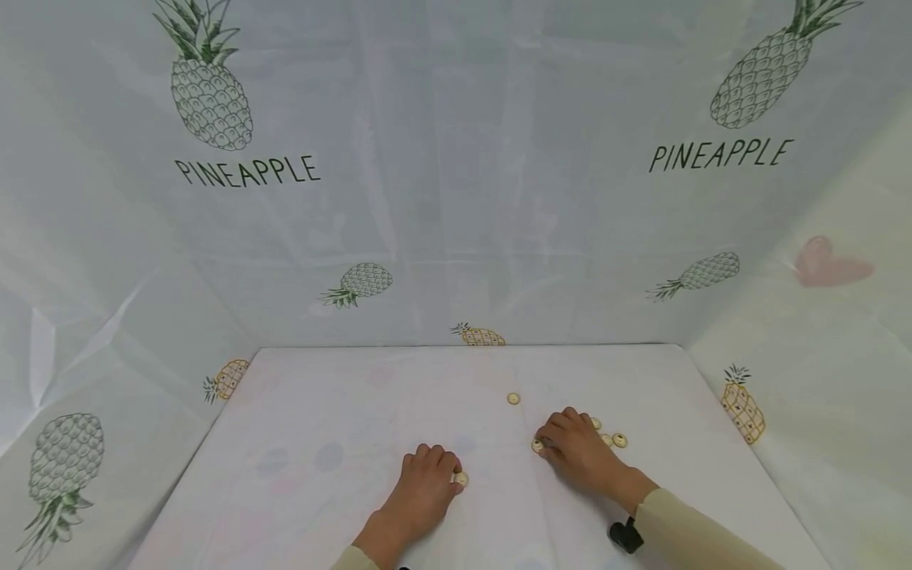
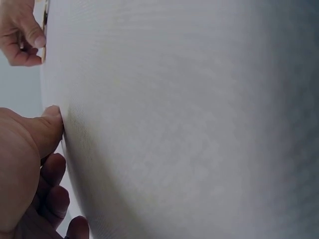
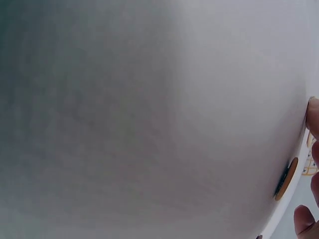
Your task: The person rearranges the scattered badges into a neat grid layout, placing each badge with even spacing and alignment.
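Observation:
Small round pale-yellow discs, with marks on their faces too small to read, lie on the white tabletop (image 1: 356, 475). Between thumb and index finger, my left hand (image 1: 426, 489) pinches one disc (image 1: 461, 479) at the table surface. Farther right, my right hand (image 1: 580, 451) pinches another disc (image 1: 537, 446) at its fingertips; its thin edge also shows in the left wrist view. Just beyond that hand's knuckles sits a disc (image 1: 595, 423), partly hidden. Two more, a disc (image 1: 606, 439) and a disc (image 1: 620, 440), lie close by its wrist side. The right wrist view shows one disc (image 3: 286, 179) edge-on below the fingers.
A lone disc (image 1: 514, 398) lies toward the back, between the hands. Hanging pineapple-print cloth (image 1: 456, 198) encloses the table at the back and sides. A black device (image 1: 625, 536) is at the right sleeve cuff.

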